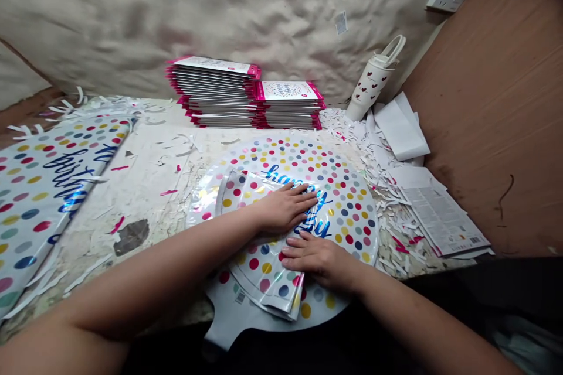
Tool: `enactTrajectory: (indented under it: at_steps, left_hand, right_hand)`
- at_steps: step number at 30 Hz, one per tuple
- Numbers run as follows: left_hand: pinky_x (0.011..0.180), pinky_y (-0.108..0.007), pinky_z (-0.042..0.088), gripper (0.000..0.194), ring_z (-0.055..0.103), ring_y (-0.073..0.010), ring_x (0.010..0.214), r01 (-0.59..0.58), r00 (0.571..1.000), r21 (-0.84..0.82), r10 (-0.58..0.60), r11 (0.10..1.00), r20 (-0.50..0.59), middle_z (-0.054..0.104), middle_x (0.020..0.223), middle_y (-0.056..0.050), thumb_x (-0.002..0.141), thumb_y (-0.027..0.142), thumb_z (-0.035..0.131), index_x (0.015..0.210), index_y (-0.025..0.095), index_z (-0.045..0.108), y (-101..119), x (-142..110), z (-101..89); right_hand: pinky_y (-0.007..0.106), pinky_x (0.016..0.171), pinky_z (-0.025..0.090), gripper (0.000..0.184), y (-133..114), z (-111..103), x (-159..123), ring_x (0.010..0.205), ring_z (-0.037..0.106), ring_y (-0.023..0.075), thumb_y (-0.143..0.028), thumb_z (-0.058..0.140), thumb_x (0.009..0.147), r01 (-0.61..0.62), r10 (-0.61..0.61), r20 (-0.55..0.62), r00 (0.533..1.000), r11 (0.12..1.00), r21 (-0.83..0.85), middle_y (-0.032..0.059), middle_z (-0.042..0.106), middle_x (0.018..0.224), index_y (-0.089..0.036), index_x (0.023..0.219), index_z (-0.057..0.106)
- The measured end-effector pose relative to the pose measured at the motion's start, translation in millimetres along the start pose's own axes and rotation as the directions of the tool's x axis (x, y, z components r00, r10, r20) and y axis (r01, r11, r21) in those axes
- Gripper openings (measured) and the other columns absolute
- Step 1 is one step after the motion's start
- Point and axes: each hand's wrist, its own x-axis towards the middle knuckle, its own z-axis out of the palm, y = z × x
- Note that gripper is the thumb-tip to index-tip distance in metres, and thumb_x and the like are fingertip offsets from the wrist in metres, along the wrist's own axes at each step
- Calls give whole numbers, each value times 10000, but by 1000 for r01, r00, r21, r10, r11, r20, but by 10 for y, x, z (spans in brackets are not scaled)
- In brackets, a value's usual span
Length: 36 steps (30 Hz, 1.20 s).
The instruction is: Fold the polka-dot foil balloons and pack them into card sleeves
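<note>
A flat round foil balloon (356, 199) with coloured dots and blue lettering lies in front of me, its tail toward me. On top of it rests a folded foil balloon (264, 263) with the same dots, its straight fold on the right. My left hand (285, 206) presses palm down on the folded balloon's upper part, fingers stretched to the right. Lower down, my right hand (323, 261) lies flat across the fold's edge, fingers pointing left. Neither hand grips anything. Part of the lettering is hidden under my hands.
More dotted foil balloons (26, 211) lie at the left. Pink-edged packets (215, 94) stand in two stacks at the back. A white tumbler with hearts (369, 85), paper sheets (400, 126), a printed sheet (440, 211) and paper shreds (391, 228) occupy the right side.
</note>
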Motion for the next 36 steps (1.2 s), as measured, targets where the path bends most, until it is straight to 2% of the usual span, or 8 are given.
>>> enactTrajectory:
  at_steps: [8, 12, 20, 27, 29, 32, 34, 36]
  left_hand:
    - [1047, -431, 288, 444, 322, -235, 1298, 183, 955, -44, -188, 982, -230, 408, 1390, -99, 839, 156, 390, 1278, 157, 456, -232, -223, -168]
    - [933, -377, 427, 385, 510, -203, 1098, 572, 607, -305, -643, 762, -467, 550, 1211, -75, 830, 192, 367, 1184, 189, 520, -763, -1000, -426]
    - [778, -290, 488, 332, 592, -192, 877, 565, 732, -293, -633, 771, -253, 649, 991, -26, 709, 390, 563, 980, 219, 650, -1090, -1083, -305]
    - [898, -465, 381, 251, 512, -299, 1014, 753, 515, -132, -702, 645, -492, 612, 965, -120, 788, 288, 460, 897, 162, 648, -1269, -1134, -523]
    - [925, -437, 373, 304, 505, -272, 1056, 675, 611, -53, -597, 736, -520, 604, 1058, -120, 828, 236, 398, 1014, 154, 624, -1074, -995, -576]
    - [970, -341, 363, 394, 488, -186, 1142, 162, 964, 39, -150, 986, -220, 583, 1203, -55, 863, 146, 308, 1146, 199, 577, -557, -590, -452]
    - [1058, -360, 256, 435, 327, -194, 1297, -68, 998, -2, 68, 998, -1, 433, 1380, -43, 888, 232, 347, 1316, 213, 422, -219, -345, -265]
    - [1087, -412, 171, 509, 207, -227, 1353, -19, 998, -13, 19, 1000, 54, 290, 1459, -77, 907, 334, 338, 1393, 193, 285, 13, -203, -74]
  right_hand:
    - [376, 1095, 238, 326, -22, -26, -12, 1242, 421, 157, -167, 412, 885, -4, 4, -23, 1000, 1000, 15, 51, 579, 1224, -185, 1148, 603]
    - [373, 1096, 238, 322, -47, -49, -10, 1246, 413, 157, -184, 413, 900, -7, 7, -6, 1000, 1000, 11, 48, 567, 1237, -191, 1168, 590]
    - [381, 1086, 261, 322, -63, -50, -1, 1239, 424, 163, -183, 412, 904, -21, 21, -8, 1000, 1000, -7, 39, 571, 1230, -208, 1174, 584]
    - [374, 1091, 254, 325, -29, -49, -5, 1242, 422, 154, -180, 413, 897, -19, 19, -15, 1000, 1000, 21, 42, 575, 1230, -213, 1171, 586]
    - [373, 1096, 238, 328, 11, -78, 16, 1246, 417, 155, -159, 433, 876, 8, -8, 6, 1000, 999, 51, 44, 577, 1229, -204, 1158, 594]
    - [376, 1094, 241, 333, 74, -140, 40, 1240, 427, 160, -113, 457, 837, 40, -41, 13, 999, 993, 112, 50, 590, 1216, -194, 1120, 614]
    - [369, 1075, 283, 313, 92, -168, 16, 1214, 461, 163, -101, 468, 819, 17, -10, -51, 999, 991, 136, 73, 588, 1217, -182, 1075, 630]
    - [362, 1052, 323, 272, 80, -176, -47, 1166, 511, 165, -106, 477, 814, 4, 16, -135, 991, 989, 145, 93, 612, 1181, -173, 1020, 641]
